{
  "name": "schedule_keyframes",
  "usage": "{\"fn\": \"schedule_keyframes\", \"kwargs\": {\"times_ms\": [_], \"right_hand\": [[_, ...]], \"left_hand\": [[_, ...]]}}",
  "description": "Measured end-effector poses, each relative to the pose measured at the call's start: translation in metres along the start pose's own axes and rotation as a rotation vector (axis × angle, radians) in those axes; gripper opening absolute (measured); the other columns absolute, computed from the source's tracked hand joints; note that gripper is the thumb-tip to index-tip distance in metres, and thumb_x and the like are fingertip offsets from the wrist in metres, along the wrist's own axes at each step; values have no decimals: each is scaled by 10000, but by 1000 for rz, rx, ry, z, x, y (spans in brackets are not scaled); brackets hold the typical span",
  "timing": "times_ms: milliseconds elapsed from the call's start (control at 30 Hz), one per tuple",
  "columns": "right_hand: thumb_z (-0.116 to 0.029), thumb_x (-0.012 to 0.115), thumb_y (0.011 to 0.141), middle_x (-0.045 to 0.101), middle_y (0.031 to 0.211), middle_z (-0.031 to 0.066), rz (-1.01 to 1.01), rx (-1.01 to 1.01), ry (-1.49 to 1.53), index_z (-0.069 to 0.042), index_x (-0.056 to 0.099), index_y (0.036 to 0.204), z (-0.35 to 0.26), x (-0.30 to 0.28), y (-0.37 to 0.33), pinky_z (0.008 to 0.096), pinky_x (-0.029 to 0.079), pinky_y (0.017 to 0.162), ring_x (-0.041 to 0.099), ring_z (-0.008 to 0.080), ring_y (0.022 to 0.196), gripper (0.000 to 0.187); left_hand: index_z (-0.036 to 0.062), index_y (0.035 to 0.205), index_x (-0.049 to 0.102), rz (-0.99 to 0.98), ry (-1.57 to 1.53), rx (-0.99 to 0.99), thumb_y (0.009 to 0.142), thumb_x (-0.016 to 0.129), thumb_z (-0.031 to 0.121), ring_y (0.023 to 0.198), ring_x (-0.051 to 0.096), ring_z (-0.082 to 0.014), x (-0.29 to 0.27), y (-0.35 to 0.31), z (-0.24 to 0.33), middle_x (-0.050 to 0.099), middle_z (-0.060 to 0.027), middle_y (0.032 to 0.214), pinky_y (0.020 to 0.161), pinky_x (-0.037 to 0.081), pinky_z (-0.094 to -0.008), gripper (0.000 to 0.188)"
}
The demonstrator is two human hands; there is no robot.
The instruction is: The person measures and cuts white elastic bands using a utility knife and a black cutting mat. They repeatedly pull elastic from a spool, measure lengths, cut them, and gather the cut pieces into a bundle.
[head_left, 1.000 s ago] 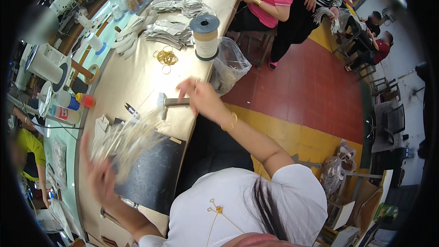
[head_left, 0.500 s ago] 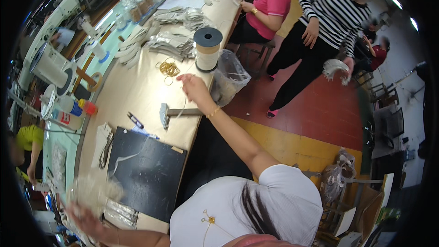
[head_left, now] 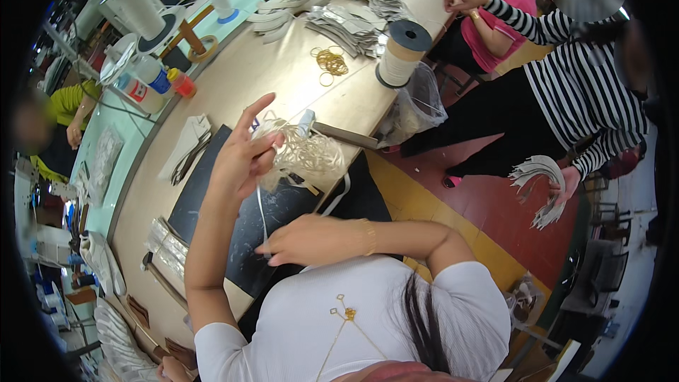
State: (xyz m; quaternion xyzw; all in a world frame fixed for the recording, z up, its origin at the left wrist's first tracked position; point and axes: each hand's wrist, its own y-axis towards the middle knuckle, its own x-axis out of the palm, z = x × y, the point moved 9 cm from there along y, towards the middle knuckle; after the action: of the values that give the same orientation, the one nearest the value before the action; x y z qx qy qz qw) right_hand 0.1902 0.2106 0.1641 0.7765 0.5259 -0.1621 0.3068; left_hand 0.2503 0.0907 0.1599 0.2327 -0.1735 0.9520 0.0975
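Note:
A loose bundle of cream-coloured narrow ribbon [head_left: 311, 155] hangs from my left hand [head_left: 244, 159], raised over the black board [head_left: 230, 255]. My left fingers close around part of it, while the index finger points up. From the bundle one flat strand [head_left: 262, 212] runs down to my right hand [head_left: 304, 240]. The right fingers are pinched on that strand, close to my chest. Behind the bundle lies a hammer [head_left: 346, 134], its head partly covered. Yellow rubber bands [head_left: 330, 64] lie in a pile beyond it.
A large cream spool [head_left: 402, 60] stands at the table's right edge beside a plastic bag [head_left: 414, 110]. Grey cut pieces [head_left: 346, 25] are heaped farther back. Bottles [head_left: 159, 81] line the left side. A person in stripes [head_left: 559, 106] leans in at right, holding grey pieces.
My left hand has brought the ribbon bundle up from the lower left to the middle. My right hand has drawn back from beside the rubber bands toward my chest. The striped person has leaned in.

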Motion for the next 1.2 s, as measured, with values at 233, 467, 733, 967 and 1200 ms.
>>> {"fn": "schedule_keyframes", "kwargs": {"times_ms": [233,467,733,967,1200], "right_hand": [[-279,450,970,657,915,123,986,630,904,-4,590,1018,203,-163,-128,201,409,451,477,78,466,313],[-315,463,977,640,803,-2,1363,375,1370,-29,558,1106,295,-222,-132,229,370,488,372,40,430,327],[-264,426,990,327,571,-93,1083,772,470,-47,597,1130,205,-185,-102,173,237,375,262,4,427,309],[-82,492,845,655,773,132,-136,198,151,-52,589,1116,-13,-4,13,410,515,603,655,308,662,290],[-81,533,878,663,909,109,-267,197,295,4,534,1234,32,10,-36,296,517,571,646,185,609,367]], "left_hand": [[-88,768,557,515,1039,1042,769,517,-119,490,370,-5,-42,-231,75,260,-363,1420,416,287,-131,50],[110,1474,144,35,-125,1214,837,445,-41,414,297,-60,-81,-375,74,504,-109,881,408,316,-165,721],[55,1463,143,379,-174,731,848,495,-21,417,314,0,-79,-227,66,517,-47,765,309,246,-133,713],[105,1374,334,-3,-143,-263,981,450,271,783,625,-226,13,5,-57,590,-162,983,674,540,-339,442],[101,1401,323,83,42,111,908,504,22,470,296,-21,20,-15,12,568,-52,828,404,221,-182,530]]}}
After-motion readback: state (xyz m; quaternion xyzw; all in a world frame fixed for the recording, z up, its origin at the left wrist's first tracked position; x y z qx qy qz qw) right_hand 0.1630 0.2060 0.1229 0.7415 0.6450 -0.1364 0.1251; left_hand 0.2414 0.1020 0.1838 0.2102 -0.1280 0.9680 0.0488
